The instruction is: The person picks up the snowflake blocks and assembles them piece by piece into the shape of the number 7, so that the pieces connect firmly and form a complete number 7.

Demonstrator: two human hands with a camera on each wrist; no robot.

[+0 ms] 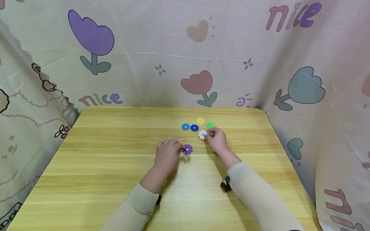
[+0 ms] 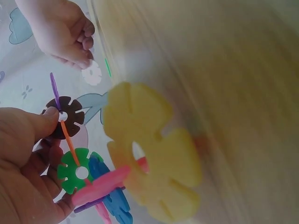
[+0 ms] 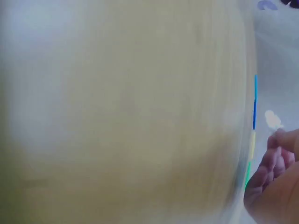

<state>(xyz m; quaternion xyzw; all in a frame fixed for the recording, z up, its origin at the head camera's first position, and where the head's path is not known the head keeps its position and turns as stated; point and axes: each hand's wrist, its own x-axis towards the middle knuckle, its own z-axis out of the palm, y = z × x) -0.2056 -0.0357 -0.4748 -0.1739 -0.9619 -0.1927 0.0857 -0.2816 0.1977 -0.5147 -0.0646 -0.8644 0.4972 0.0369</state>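
Note:
My left hand (image 1: 168, 155) grips a chain of interlocked flower-shaped plastic discs. In the left wrist view its thumb presses a black disc (image 2: 74, 118), joined to a purple disc (image 2: 54, 91) and an orange disc (image 2: 69, 142). Further along that chain come a green disc (image 2: 70, 178), a blue disc (image 2: 117, 204), a pink disc (image 2: 100, 185) and a large-looking yellow disc (image 2: 152, 112). My right hand (image 1: 217, 140) pinches a white disc (image 1: 202, 134) by its edge, up and to the right of the chain's purple end. The white disc and the chain are apart.
Beyond my hands, a light blue disc (image 1: 185, 126), a dark blue disc (image 1: 194, 127), a yellow disc (image 1: 200, 120) and a green disc (image 1: 210, 124) lie on the wooden table (image 1: 115, 134). A patterned curtain (image 1: 138, 38) hangs behind the table and at its sides.

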